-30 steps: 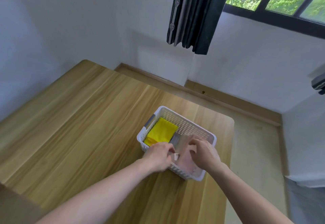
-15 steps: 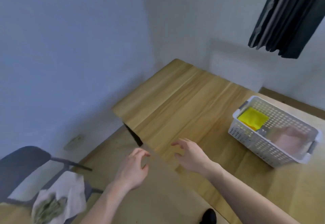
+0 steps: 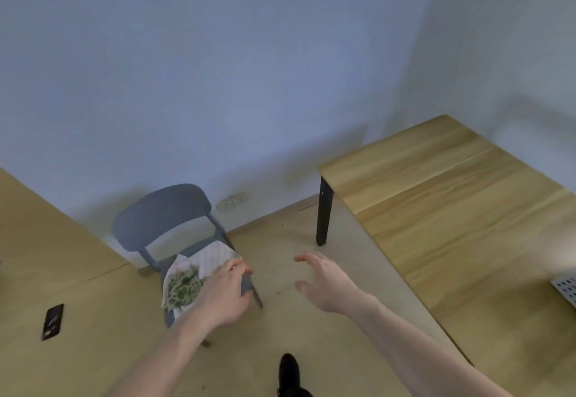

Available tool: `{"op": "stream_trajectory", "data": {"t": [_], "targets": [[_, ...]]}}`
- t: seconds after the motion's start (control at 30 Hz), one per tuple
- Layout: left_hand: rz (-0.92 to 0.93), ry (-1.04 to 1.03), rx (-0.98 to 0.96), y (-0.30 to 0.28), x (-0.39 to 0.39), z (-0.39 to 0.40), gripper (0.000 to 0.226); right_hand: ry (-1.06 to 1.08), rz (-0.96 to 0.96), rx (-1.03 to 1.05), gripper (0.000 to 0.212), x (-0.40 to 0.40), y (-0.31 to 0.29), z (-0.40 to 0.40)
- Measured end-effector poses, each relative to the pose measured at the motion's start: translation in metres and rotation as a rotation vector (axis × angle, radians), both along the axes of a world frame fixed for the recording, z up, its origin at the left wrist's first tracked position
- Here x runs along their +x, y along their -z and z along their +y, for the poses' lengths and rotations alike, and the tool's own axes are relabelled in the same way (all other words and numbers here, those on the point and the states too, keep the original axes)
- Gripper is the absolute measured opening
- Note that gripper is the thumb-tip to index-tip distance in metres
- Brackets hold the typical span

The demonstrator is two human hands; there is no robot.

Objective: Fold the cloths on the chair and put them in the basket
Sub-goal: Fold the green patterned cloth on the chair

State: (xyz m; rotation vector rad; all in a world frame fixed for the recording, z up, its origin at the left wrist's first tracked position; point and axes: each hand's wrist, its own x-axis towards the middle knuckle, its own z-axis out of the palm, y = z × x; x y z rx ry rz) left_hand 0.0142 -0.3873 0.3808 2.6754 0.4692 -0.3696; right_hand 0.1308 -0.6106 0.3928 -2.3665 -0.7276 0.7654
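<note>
A grey chair (image 3: pixel 162 219) stands by the wall at lower left. On its seat lie a white striped cloth (image 3: pixel 212 256) and a green patterned cloth (image 3: pixel 182 287), both crumpled. My left hand (image 3: pixel 226 295) hovers over the seat's right side with fingers apart, holding nothing; whether it touches the cloth I cannot tell. My right hand (image 3: pixel 327 281) is open in the air to the right of the chair, above the floor. Only a corner of the white basket (image 3: pixel 565 289) shows at the right edge on the wooden table (image 3: pixel 452 209).
The table's black leg (image 3: pixel 322 212) stands between chair and table. A second wooden surface (image 3: pixel 46 272) fills the lower left with a dark phone-like object (image 3: pixel 53 321) on it. A black shoe (image 3: pixel 288 375) is on the floor below. A wall socket (image 3: pixel 232 201) sits behind the chair.
The view has swung left from the basket on the table to the chair. Both hands left the basket and now reach toward the chair, the left one arriving over the cloths.
</note>
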Motion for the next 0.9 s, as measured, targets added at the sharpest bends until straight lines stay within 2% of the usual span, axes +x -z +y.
{"op": "stream_trajectory", "data": {"t": [0.17,0.4,0.6,0.9], "targets": [[0.080,-0.096,-0.007,0.022,-0.010,0.083,0.047,-0.037,0.069,-0.007,0.058,0.002,0.028,0.086],[0.140,-0.108,0.005,0.027,-0.025,0.187,0.050,-0.026,0.195,-0.029,0.058,-0.016,0.056,0.188],[0.184,0.029,-0.039,0.052,-0.011,0.256,0.051,0.094,0.159,-0.057,0.054,-0.030,0.074,0.244],[0.311,0.369,-0.072,0.135,0.009,0.351,0.045,0.378,0.158,-0.098,0.055,-0.102,0.130,0.319]]}}
